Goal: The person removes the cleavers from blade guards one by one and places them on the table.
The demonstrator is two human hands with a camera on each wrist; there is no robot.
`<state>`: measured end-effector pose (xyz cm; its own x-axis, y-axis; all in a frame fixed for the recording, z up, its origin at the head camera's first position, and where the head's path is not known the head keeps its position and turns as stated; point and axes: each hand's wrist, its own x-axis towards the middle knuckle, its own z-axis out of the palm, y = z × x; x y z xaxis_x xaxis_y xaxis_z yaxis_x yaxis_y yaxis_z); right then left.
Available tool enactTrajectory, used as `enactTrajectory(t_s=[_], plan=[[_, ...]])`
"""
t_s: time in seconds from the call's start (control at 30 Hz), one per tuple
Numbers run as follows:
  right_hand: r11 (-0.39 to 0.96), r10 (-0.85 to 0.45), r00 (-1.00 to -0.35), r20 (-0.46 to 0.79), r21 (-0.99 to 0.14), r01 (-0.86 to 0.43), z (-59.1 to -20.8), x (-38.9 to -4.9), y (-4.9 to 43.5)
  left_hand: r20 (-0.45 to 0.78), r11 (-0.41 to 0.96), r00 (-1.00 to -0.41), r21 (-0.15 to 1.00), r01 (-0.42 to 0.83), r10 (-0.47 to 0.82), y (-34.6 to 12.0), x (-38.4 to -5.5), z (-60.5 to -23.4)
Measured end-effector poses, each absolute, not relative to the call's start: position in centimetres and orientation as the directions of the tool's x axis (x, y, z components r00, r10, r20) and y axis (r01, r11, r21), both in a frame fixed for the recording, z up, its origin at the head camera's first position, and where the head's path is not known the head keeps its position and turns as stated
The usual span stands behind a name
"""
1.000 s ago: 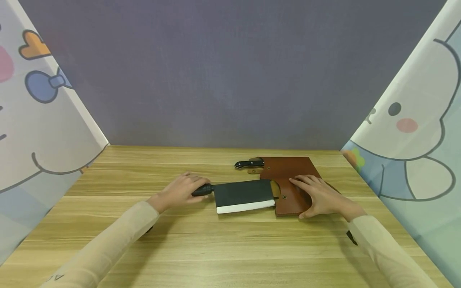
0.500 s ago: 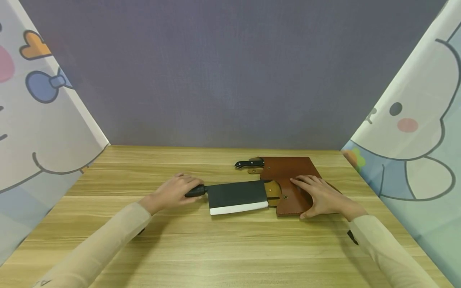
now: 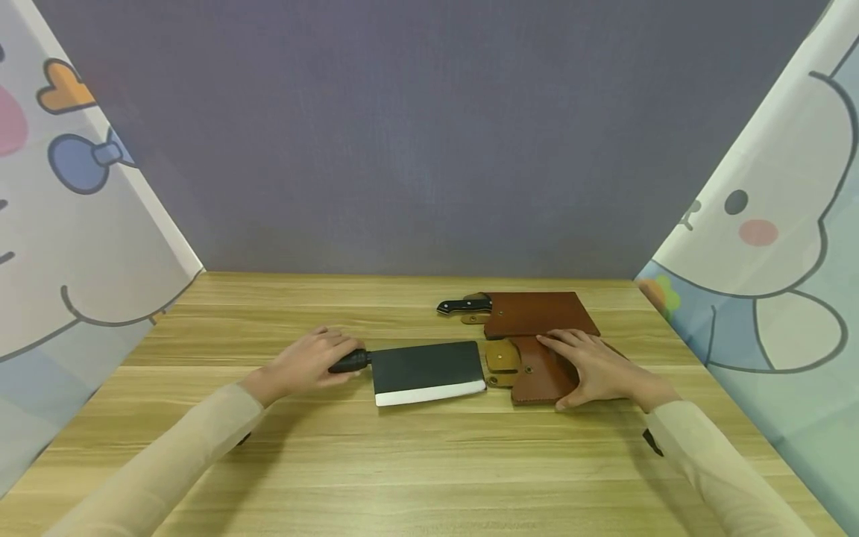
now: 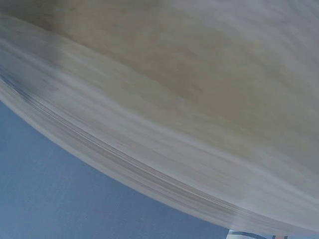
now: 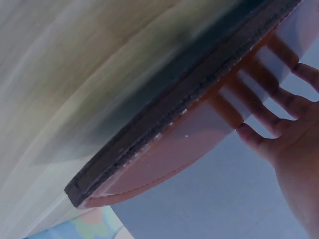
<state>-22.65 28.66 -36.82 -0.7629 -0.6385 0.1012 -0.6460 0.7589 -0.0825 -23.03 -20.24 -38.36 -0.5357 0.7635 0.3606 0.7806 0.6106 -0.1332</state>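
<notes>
My left hand (image 3: 309,362) grips the black handle of a cleaver (image 3: 426,365) in the head view. Its broad blade is dark with a bright strip along the near edge, and its tip end lies just left of a brown leather sheath (image 3: 537,384). Tan straps with metal snaps stick out from the sheath's mouth. My right hand (image 3: 597,365) rests on this sheath, fingers spread, thumb at its near edge. In the right wrist view the fingertips touch the sheath's glossy face (image 5: 164,154). The left wrist view holds only tabletop and backdrop.
Behind the sheath lies a second brown sheath (image 3: 537,309) with a black riveted knife handle (image 3: 464,306) poking out to the left. A wood-grain table (image 3: 416,470) carries everything. A grey-blue panel (image 3: 416,149) stands at its back, with cartoon-printed panels at both sides.
My left hand has drawn the cleaver leftward, so its blade has come away from the sheath's mouth and the tan straps show fully. The right hand has stayed on the sheath.
</notes>
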Motion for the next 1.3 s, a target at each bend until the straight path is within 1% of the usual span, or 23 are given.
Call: enactTrajectory(t_s=[0.37,0.87,1.07,1.3], plan=[[0.761,-0.639,-0.767,0.062,-0.097,-0.642,-36.8,-22.6,28.2,0.316,0.621,-0.567,-0.101,0.777,0.761,-21.6,-22.6,-38.3],[0.773,-0.623,-0.782,0.013,-0.141,-0.619,-36.9,-22.6,27.4,0.295,0.61,-0.56,-0.108,0.785,0.774,-22.7,-22.6,-38.3],[0.77,-0.629,-0.777,0.008,-0.134,-0.624,-37.0,-22.6,27.2,0.26,0.618,-0.581,-0.09,0.781,0.771,-23.0,-22.7,-38.2],[0.767,-0.631,-0.776,0.014,-0.141,-0.626,-37.2,-22.6,27.0,0.237,0.612,-0.581,-0.083,0.787,0.779,-23.2,-22.9,-38.3]])
